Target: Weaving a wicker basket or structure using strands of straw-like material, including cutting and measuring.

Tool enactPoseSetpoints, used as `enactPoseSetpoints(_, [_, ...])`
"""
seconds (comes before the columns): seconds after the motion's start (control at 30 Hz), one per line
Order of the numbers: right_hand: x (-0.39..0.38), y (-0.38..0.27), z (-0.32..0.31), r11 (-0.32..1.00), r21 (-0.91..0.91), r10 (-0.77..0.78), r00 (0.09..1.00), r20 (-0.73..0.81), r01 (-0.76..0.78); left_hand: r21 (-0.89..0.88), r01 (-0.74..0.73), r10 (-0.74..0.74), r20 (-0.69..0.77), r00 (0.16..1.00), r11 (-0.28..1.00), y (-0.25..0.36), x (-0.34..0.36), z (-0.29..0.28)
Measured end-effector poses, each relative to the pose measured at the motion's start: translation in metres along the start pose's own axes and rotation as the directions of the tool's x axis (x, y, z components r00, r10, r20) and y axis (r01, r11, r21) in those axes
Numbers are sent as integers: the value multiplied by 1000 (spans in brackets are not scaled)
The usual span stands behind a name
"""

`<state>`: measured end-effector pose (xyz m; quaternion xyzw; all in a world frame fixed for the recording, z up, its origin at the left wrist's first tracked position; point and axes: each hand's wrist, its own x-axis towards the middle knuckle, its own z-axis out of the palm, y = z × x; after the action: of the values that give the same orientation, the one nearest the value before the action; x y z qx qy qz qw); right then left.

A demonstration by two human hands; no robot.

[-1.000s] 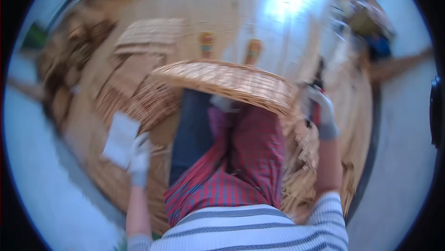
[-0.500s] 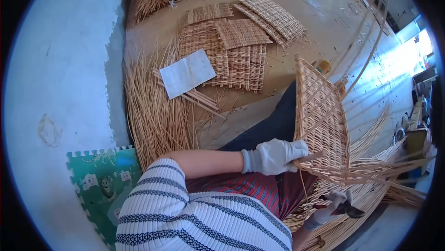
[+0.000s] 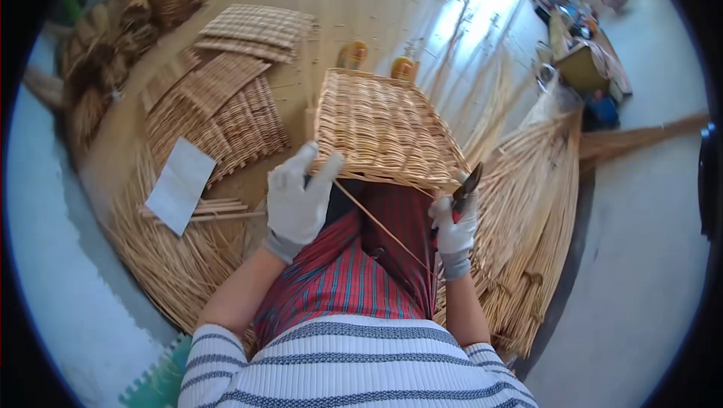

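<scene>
I see the woven panel (image 3: 385, 126) at twelve o'clock, just above centre. At its seven o'clock corner sits my left grip (image 3: 295, 203); whether it is pinching there, I can't tell. At five o'clock, my right grip (image 3: 454, 235) wraps red-handled clippers (image 3: 468, 184).

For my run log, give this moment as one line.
left hand: at panel, near left corner; right hand: holding cutters; paper: farther left

The left forearm (image 3: 245, 287) slants in from between 7 and 8 o'clock; the gloved left hand (image 3: 294, 202) sits near 9, its thumb (image 3: 328, 170) spread toward 1. The right forearm (image 3: 467, 306) rises from 5; the gloved right hand (image 3: 453, 233), near 4, curls inward.
</scene>
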<state>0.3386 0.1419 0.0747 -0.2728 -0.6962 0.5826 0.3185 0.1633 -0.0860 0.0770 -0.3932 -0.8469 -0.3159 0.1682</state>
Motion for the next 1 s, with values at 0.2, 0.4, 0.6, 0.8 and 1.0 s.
enactPoseSetpoints(0.2, [-44,-22,-25,900,-139,429,898,99,-414,-145,-512,531,170,830,847,50,19,44])
enactPoseSetpoints(0.4, [-48,-51,-36,888,-454,128,986,107,-66,-261,-688,725,397,563,677,78,20,30])
enactPoseSetpoints(0.6, [-7,-37,-29,177,-950,-310,931,194,257,-573,-537,693,76,717,619,72,15,-1])
enactPoseSetpoints(0.8, [10,-19,18,198,-867,-449,829,334,456,-613,-478,628,38,777,628,76,11,7])
enactPoseSetpoints(1.0, [3,-18,19,310,-803,-230,860,456,509,-584,-500,696,166,698,640,72,17,-23])
